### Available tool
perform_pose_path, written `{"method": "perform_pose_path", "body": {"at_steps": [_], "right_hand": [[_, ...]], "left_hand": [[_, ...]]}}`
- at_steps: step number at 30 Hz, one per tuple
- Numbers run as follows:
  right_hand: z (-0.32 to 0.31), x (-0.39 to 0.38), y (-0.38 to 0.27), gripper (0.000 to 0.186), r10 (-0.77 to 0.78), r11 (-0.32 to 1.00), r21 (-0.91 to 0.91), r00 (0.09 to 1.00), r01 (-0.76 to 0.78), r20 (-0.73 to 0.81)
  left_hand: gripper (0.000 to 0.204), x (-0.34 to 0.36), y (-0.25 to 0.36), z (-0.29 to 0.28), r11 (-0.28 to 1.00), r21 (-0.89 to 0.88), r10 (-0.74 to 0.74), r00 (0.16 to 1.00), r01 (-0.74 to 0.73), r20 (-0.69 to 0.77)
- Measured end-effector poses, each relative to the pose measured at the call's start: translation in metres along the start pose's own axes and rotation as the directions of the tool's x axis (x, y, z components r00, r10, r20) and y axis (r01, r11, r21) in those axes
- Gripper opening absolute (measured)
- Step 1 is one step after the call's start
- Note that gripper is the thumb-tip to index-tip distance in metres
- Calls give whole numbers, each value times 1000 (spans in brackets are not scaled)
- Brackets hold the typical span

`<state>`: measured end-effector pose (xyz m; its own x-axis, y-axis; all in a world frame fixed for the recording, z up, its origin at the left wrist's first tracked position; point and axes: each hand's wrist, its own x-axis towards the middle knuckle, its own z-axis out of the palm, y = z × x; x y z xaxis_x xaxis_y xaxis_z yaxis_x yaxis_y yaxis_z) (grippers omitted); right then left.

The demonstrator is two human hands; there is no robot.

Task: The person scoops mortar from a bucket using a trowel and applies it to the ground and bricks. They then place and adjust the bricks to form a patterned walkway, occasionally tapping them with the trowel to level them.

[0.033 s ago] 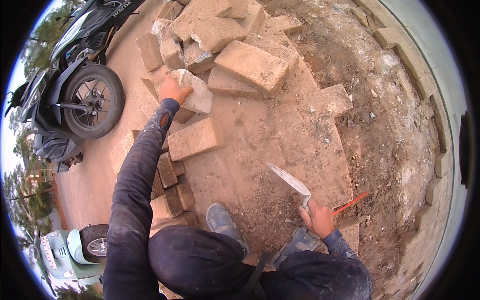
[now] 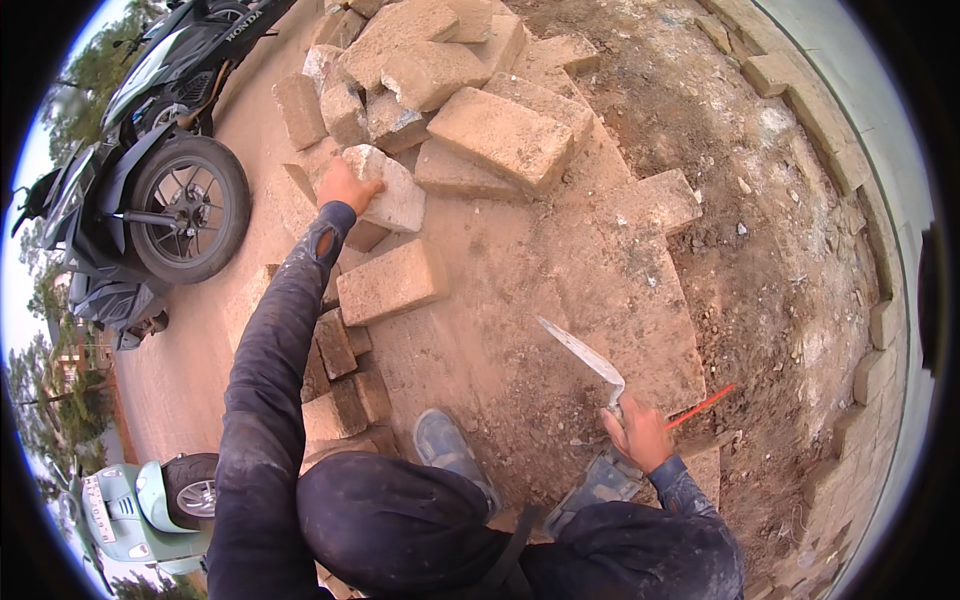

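My left hand (image 2: 347, 186) reaches to the brick pile and grips a pale, rough-edged paving brick (image 2: 390, 195), thumb over its top; the far fingers are partly hidden. Just below it lies another tan paving brick (image 2: 390, 282), flat on the ground. Low on the right, my right hand (image 2: 642, 436) is closed around the handle of a pointed trowel (image 2: 585, 355). Its dusty metal blade points up and left, above the dirt-covered paving. A thin red-orange strip (image 2: 702, 405) shows beside the right hand; whether it belongs to the trowel I cannot tell.
A heap of loose paving bricks (image 2: 500, 135) rises ahead, with more bricks (image 2: 345, 400) near my left leg. Two-wheelers stand at left: a dark motorbike (image 2: 185, 210) and a mint scooter (image 2: 145, 510). Bare soil (image 2: 755, 300) runs along the right, bordered by edging bricks (image 2: 850, 160).
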<state>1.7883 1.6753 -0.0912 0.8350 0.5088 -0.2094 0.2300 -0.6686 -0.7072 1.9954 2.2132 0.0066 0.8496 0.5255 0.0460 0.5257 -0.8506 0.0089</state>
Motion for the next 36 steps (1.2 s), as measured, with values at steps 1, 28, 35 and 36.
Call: {"method": "perform_pose_path", "body": {"at_steps": [1, 28, 35, 36], "right_hand": [[-5, 2, 2, 31, 2, 1000, 16, 999, -1, -50], [16, 22, -64, 36, 285, 792, 603, 931, -94, -229], [32, 62, -47, 37, 333, 800, 544, 942, -254, -49], [29, 62, -48, 38, 302, 812, 536, 952, -232, -45]], "left_hand": [[83, -1, 4, -1, 1000, 14, 28, 1000, -28, -3], [84, -234, 163, -39, 454, -299, 891, 426, -840, 156], [87, -228, 150, -30, 550, -257, 833, 544, -795, 98], [87, -228, 147, -31, 564, -258, 825, 550, -785, 129]]}}
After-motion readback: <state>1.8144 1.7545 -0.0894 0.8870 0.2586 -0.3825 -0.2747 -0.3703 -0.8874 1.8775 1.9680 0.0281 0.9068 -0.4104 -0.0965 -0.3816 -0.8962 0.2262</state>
